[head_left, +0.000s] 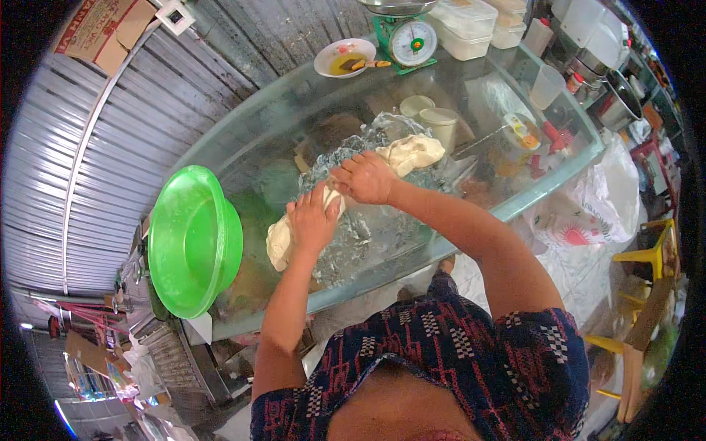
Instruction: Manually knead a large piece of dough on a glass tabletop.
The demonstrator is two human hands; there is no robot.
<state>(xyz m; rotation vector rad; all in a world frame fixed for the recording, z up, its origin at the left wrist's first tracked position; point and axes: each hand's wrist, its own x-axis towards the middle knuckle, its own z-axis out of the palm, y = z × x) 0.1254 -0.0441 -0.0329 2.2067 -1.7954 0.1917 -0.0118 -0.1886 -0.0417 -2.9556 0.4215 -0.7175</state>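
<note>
A long roll of pale dough (412,154) lies diagonally across a glass-topped table (471,198), on a wet-looking smeared patch. My left hand (312,219) lies over the dough's left part with fingers bent around it. My right hand (366,178) grips the roll near its middle, fingers curled, just above and right of my left hand. Part of the dough is hidden under both hands.
A green basin (187,242) stands at the table's left. Along the back sit a bowl of yellow liquid (338,65), a scale (412,44) and plastic tubs (463,37). A clear jug (546,87) is at right, above a white sack (581,198) beside yellow stools (640,253).
</note>
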